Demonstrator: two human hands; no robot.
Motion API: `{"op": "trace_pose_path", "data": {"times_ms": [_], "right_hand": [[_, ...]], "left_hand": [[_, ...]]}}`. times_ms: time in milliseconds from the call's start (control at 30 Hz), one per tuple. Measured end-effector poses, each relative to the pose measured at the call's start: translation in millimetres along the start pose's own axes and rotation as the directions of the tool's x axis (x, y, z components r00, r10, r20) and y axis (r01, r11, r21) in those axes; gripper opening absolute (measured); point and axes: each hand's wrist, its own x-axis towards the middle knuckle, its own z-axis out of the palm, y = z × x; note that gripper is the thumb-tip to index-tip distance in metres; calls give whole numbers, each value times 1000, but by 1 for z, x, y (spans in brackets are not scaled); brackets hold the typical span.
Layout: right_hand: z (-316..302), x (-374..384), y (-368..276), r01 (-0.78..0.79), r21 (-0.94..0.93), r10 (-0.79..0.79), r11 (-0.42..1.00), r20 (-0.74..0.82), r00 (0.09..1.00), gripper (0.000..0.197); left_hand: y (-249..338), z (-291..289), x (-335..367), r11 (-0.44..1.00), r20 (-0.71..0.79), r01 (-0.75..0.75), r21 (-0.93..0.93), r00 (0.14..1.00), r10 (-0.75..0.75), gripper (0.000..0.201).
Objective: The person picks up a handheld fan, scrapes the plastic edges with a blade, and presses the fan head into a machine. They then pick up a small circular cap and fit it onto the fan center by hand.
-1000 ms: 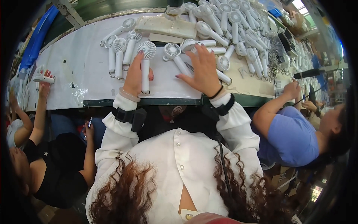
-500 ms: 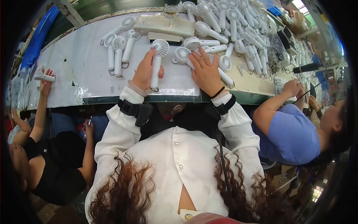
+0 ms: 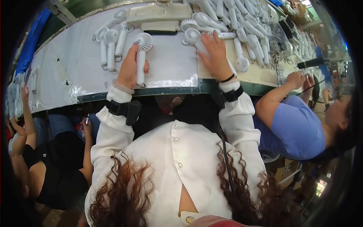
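My left hand (image 3: 129, 69) is closed around the handle of a white handheld fan (image 3: 143, 42), held upright above the pale work surface with its round grille up. A thin wire loop hangs at the handle's lower end. To the right, my right hand (image 3: 216, 53) reaches over a second handheld fan (image 3: 192, 36), thumb on one side of its handle and fingers on the other. My palm hides most of that handle. Left of my left hand lie several more white handheld fans (image 3: 111, 38), some with wire loops at their ends.
A big heap of white handheld fans (image 3: 251, 28) covers the back right. A pale block-like base (image 3: 159, 13) stands at the back, a dark-edged pad (image 3: 160, 27) before it. Co-workers sit either side, one in a blue top (image 3: 300, 125), another in black (image 3: 62, 166).
My view has shifted slightly. The fan under my right hand has moved right together with that hand, and another fan nearby has shifted right. My left hand still holds its fan.
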Motion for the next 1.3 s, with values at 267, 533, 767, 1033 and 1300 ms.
{"op": "trace_pose_path", "data": {"times_ms": [267, 533, 767, 1033, 1300], "right_hand": [[-85, -57, 8, -497, 556, 506, 666, 153, 849, 24], [-31, -42, -1, -185, -155, 197, 970, 67, 978, 11], [-81, -58, -23, -345, -258, 387, 902, 130, 913, 9], [-50, -24, -49, -61, -28, 67, 998, 472, 879, 17], [6, 110, -10, 212, 247, -204, 946, -56, 977, 24]], "left_hand": [[0, -3, -4, 995, 58, -26, -97, 998, 32, 44], [0, 6, -7, 997, 116, -5, -73, 993, 14, 43], [5, -10, -15, 996, 43, -7, -85, 999, 10, 41], [10, -3, 3, 998, -45, -31, 53, 998, 33, 40], [28, -2, 46, 989, -192, -128, 69, 971, 139, 42]]}}
